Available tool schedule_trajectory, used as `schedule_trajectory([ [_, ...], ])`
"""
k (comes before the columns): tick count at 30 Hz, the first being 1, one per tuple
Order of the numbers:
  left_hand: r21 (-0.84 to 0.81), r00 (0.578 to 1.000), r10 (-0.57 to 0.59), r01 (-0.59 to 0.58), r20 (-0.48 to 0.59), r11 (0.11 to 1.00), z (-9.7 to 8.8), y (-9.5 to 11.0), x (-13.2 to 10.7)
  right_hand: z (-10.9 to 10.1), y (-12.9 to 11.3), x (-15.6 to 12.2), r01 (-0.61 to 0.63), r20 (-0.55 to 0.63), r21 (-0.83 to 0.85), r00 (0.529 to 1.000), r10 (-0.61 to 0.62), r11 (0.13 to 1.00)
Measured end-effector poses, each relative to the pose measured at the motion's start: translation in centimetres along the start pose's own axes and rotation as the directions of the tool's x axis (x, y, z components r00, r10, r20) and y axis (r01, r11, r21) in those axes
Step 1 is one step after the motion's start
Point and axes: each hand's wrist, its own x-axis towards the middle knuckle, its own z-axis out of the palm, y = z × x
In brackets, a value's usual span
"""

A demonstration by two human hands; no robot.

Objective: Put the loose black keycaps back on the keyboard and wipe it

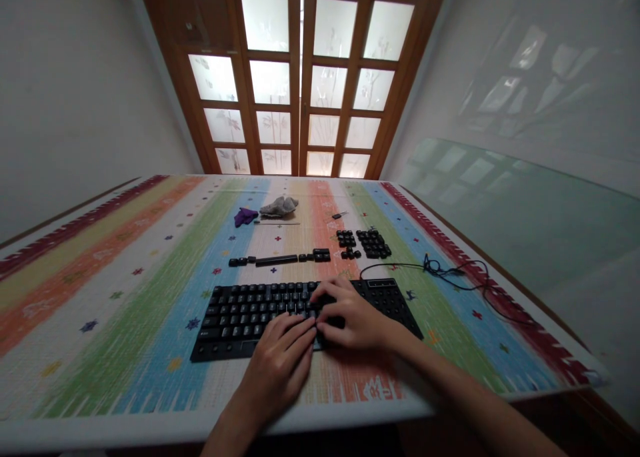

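Observation:
A black keyboard point(250, 310) lies flat on the striped tablecloth in front of me. Its right-hand section has bare key sockets point(395, 307), while keycaps cover the left and middle. My left hand point(283, 353) rests on the front middle keys, fingers stretched out and side by side. Over the keys just right of it, my right hand point(350, 313) has its index finger and thumb curled down close to the left fingertips. Whatever lies between those right fingertips is too small to make out.
Behind the keyboard lie a loose space bar point(277, 261) and small keycaps, with grouped keycaps point(373, 242) farther right. Beyond are a purple cloth point(245, 217), a grey cloth point(280, 207), a thin stick point(278, 223) and a small dark tool point(339, 215). A cable point(463, 270) trails right.

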Motion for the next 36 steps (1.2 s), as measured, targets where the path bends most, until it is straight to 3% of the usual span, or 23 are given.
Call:
schedule_trajectory([
  [4,0.001,1.0,0.024,-0.024,0.019,1.0,-0.1,0.3,0.0,-1.7,3.9,2.6,-0.162,-0.073,-0.044,0.985,0.159,0.986],
  [8,0.005,0.999,0.035,-0.035,0.017,0.999,0.0,0.4,0.0,-2.3,8.8,5.0,-0.289,-0.049,-0.226,0.957,0.285,0.93],
  [12,0.031,0.998,0.048,-0.049,0.035,0.998,0.1,0.5,0.1,-2.2,11.8,6.3,-0.362,0.009,-0.307,0.924,0.383,0.88],
  [25,0.048,0.996,0.066,-0.069,0.06,0.996,0.3,0.3,0.3,-1.9,13.3,7.2,-0.43,0.087,-0.272,0.88,0.467,0.861],
  [36,0.033,0.998,0.059,-0.06,0.039,0.998,0.2,0.4,0.0,-1.4,13.9,7.6,-0.504,0.065,-0.127,0.855,0.514,0.854],
])
